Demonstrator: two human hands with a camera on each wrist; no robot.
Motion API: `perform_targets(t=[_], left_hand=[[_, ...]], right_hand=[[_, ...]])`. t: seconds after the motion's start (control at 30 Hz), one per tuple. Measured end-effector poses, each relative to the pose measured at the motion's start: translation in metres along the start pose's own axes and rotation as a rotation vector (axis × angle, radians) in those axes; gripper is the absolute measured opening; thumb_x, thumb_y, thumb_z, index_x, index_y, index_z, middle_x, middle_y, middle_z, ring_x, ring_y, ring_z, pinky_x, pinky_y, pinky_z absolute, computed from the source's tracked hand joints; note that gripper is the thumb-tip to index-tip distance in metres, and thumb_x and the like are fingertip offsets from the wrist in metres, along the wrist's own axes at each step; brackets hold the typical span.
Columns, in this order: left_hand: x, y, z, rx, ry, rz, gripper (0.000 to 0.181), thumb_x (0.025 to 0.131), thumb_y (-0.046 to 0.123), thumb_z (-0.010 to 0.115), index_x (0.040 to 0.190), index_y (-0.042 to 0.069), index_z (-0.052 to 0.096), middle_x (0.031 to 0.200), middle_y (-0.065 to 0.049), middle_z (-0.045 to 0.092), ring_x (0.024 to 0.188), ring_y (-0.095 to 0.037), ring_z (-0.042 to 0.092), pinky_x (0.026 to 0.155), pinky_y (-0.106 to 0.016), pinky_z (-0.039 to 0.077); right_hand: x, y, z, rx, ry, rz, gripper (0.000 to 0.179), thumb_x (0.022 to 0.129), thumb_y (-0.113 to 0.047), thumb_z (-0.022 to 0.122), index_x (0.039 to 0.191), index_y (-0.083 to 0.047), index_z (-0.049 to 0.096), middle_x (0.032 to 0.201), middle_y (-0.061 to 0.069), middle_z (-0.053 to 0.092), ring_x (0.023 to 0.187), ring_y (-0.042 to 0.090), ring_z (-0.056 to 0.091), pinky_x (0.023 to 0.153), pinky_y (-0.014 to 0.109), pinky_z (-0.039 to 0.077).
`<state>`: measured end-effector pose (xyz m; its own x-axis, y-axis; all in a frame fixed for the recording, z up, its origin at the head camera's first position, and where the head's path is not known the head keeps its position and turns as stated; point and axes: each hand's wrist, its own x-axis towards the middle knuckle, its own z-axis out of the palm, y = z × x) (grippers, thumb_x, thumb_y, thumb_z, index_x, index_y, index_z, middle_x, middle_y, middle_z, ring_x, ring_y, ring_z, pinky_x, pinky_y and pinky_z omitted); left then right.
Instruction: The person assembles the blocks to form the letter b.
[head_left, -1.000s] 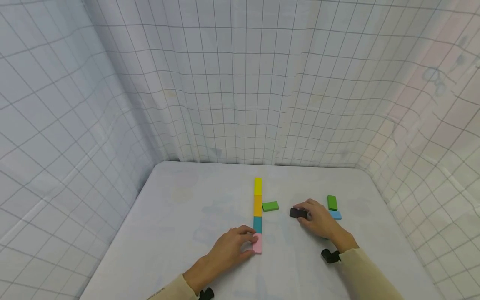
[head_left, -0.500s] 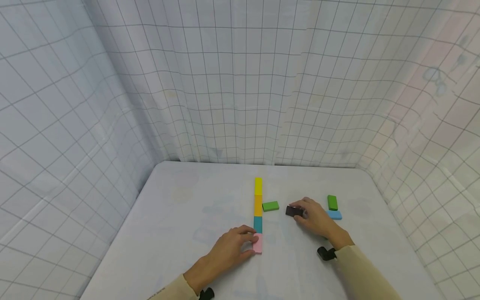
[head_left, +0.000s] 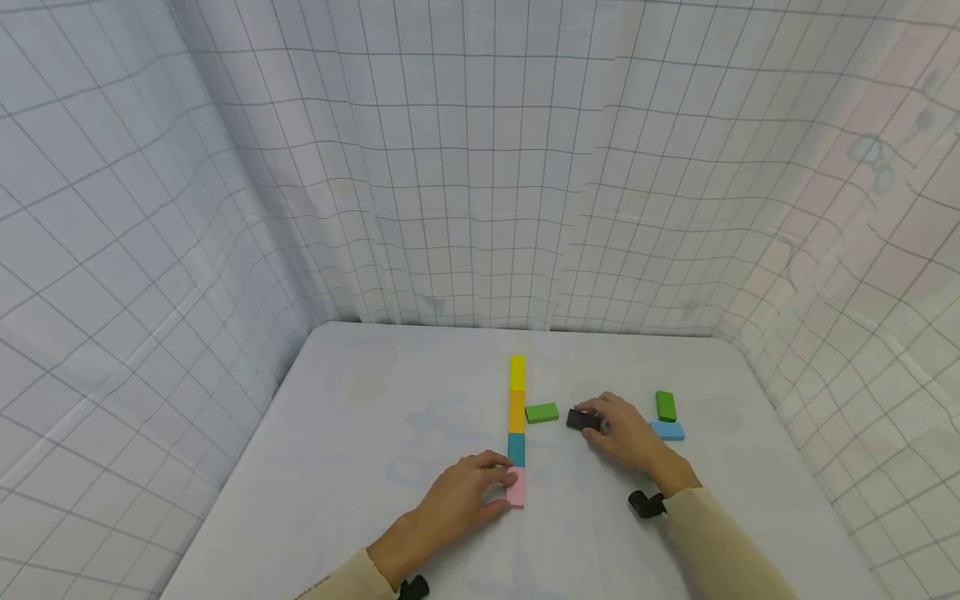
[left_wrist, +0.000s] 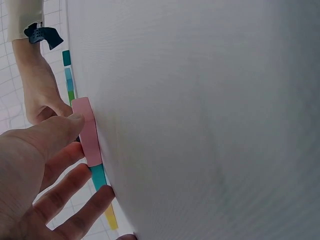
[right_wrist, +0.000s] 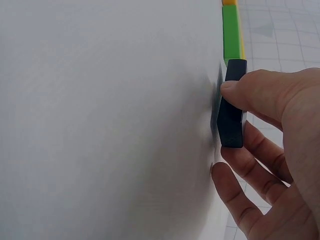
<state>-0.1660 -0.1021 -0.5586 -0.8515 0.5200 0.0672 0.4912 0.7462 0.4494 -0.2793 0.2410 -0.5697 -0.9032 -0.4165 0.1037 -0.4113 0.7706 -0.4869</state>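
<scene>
In the head view, my left hand (head_left: 461,493) holds the pink block (head_left: 517,497) at the near end of a straight row, thumb and fingers on its sides. Beyond it in line lie a teal block (head_left: 516,450), an orange block (head_left: 517,412) and a yellow block (head_left: 517,372). A green block (head_left: 542,413) touches the orange one and points right. Just right of that, my right hand (head_left: 630,435) pinches a black block (right_wrist: 233,122) by its sides. The right wrist view shows it close over the table, with a shadow beside it.
Beyond my right hand, another green block (head_left: 665,406) lies by a light blue block (head_left: 667,431). The left wrist view also shows a dark teal block (left_wrist: 66,58) beneath the right forearm. Grid-patterned white curtains (head_left: 517,192) surround the white table (head_left: 352,417).
My right hand has moved left and slightly away from me with the black block, which is now closer to the green block. The left hand and the row have stayed put.
</scene>
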Motion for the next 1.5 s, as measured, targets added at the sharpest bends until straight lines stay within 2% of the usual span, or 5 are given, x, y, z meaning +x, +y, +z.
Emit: perform_targets(t=[0.27, 0.73, 0.93, 1.5], left_hand=[[-0.001, 0.001, -0.001, 0.001, 0.015, 0.021, 0.038, 0.102, 0.027, 0.094, 0.139, 0.021, 0.088, 0.148, 0.0, 0.078, 0.129, -0.026, 0.078, 0.111, -0.053, 0.067], [0.0, 0.002, -0.003, 0.003, -0.002, 0.001, 0.038, 0.103, 0.027, 0.093, 0.14, 0.022, 0.087, 0.148, 0.001, 0.078, 0.13, -0.024, 0.077, 0.114, -0.051, 0.066], [0.0, 0.002, -0.002, 0.0, -0.005, -0.003, 0.038, 0.102, 0.027, 0.094, 0.139, 0.023, 0.088, 0.147, 0.001, 0.078, 0.128, -0.023, 0.077, 0.11, -0.046, 0.068], [0.0, 0.003, -0.002, 0.002, -0.009, -0.019, 0.039, 0.103, 0.028, 0.093, 0.141, 0.022, 0.087, 0.149, 0.001, 0.078, 0.131, -0.024, 0.077, 0.114, -0.05, 0.066]], right_hand=[[0.005, 0.0, 0.003, 0.003, -0.001, 0.019, 0.043, 0.104, -0.012, 0.087, 0.146, -0.012, 0.079, 0.129, 0.009, 0.076, 0.112, 0.022, 0.073, 0.096, 0.044, 0.064], [0.011, -0.007, 0.003, -0.002, 0.002, 0.047, 0.042, 0.104, -0.013, 0.087, 0.145, -0.011, 0.079, 0.13, 0.011, 0.076, 0.115, 0.025, 0.074, 0.098, 0.048, 0.065], [0.012, -0.008, 0.004, -0.004, -0.015, 0.059, 0.043, 0.104, -0.013, 0.087, 0.146, -0.011, 0.078, 0.13, 0.011, 0.076, 0.115, 0.026, 0.073, 0.1, 0.05, 0.065], [0.014, -0.007, 0.007, -0.013, -0.009, 0.051, 0.041, 0.104, -0.012, 0.087, 0.144, -0.01, 0.079, 0.13, 0.011, 0.076, 0.118, 0.027, 0.074, 0.102, 0.052, 0.065]])
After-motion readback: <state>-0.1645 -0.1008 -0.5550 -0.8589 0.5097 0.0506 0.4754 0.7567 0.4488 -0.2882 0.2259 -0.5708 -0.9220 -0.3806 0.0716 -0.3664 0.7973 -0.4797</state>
